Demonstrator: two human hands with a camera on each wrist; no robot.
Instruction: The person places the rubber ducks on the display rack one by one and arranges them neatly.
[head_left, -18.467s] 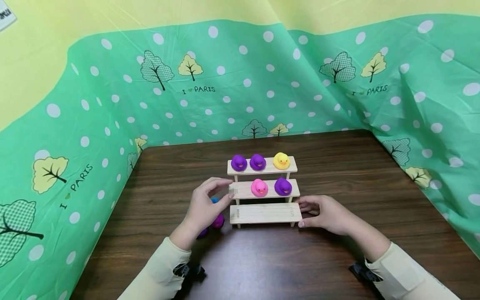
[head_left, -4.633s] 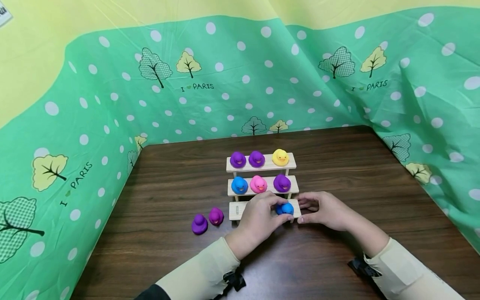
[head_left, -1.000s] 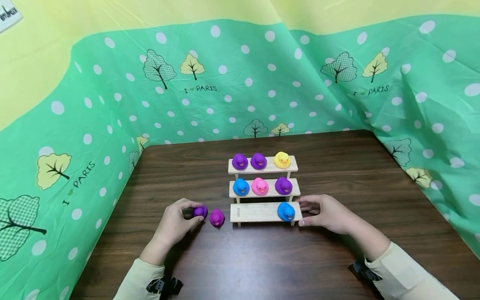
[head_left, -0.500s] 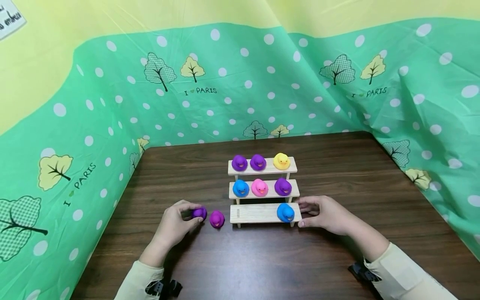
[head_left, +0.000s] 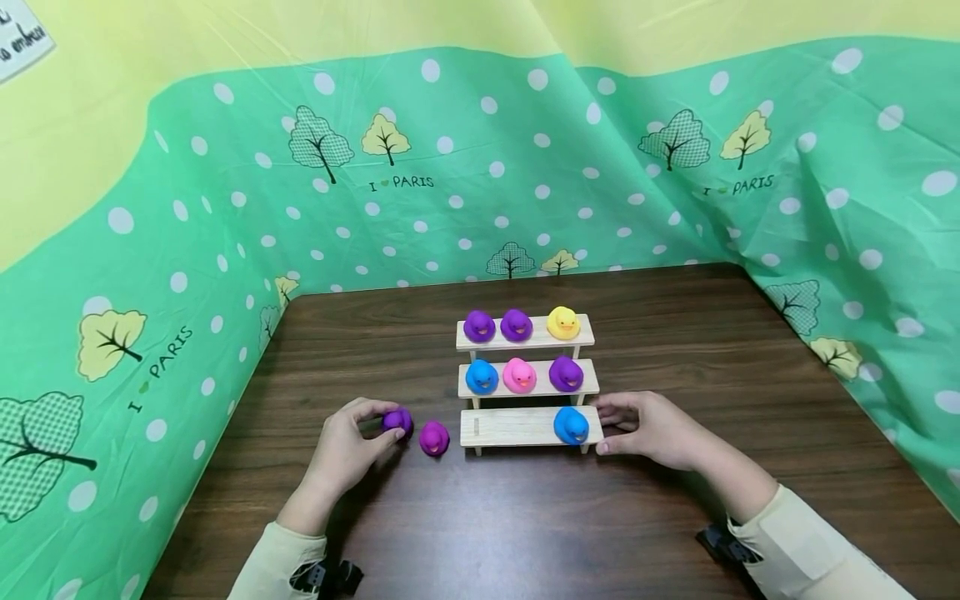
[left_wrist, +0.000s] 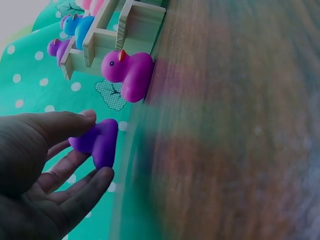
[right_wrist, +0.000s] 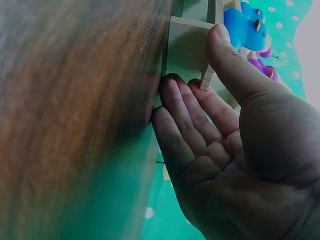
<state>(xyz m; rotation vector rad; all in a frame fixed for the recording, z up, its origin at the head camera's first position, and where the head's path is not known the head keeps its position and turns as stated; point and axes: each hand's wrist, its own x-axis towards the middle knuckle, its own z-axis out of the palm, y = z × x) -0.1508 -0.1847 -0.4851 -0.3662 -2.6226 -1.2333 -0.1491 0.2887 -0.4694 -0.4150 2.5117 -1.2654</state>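
In the head view my left hand (head_left: 348, 446) pinches a purple rubber duck (head_left: 397, 422) at the left of the table. The left wrist view shows my thumb on one side of that duck (left_wrist: 101, 142) and fingertips on the other. A magenta-purple duck (head_left: 433, 438) sits just right of it. My right hand (head_left: 648, 429) holds the right end of the lowest step of a three-step wooden stand (head_left: 510, 427), thumb at the front corner and index finger at the back one. A blue duck (head_left: 572, 426) stands on that step's right end.
On the middle step stand a blue duck (head_left: 482, 377), a pink duck (head_left: 520, 376) and a purple duck (head_left: 566, 374). The top step bears two purple ducks (head_left: 516, 326) and a yellow duck (head_left: 563, 322). A green dotted cloth (head_left: 465, 150) hangs behind the dark wooden table (head_left: 480, 525).
Since the oldest frame, a blue duck has come onto the middle step's left and another onto the lowest step's right. My left hand has moved left to a purple duck. The right hand stays put.
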